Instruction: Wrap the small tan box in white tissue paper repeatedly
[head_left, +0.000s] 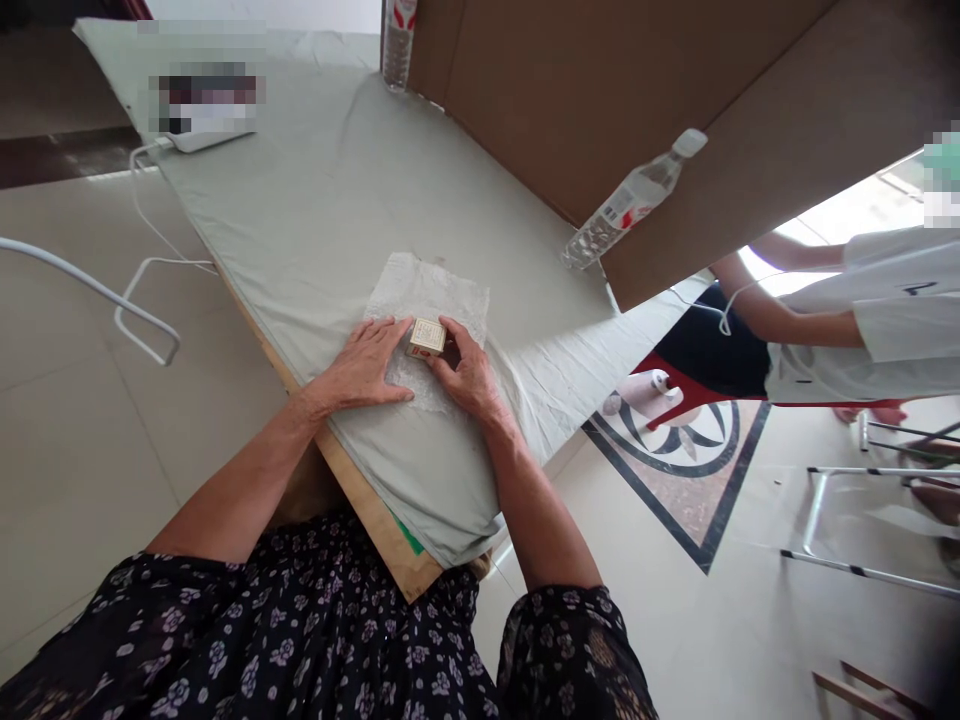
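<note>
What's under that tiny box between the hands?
Below the tiny box is a crinkly, see-through sheet, spread on the pale cloth. The spot right beneath the box is covered, so I can't see whether anything else is there.

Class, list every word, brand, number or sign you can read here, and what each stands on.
None reads clearly.
Small cream cardboard box: print too small.
White-capped clear plastic bottle: red-and-white label, unreadable.
Clear plastic bottle at top edge: label cut off, unreadable.
White cloth shirt: dark mark, unclear.
</note>
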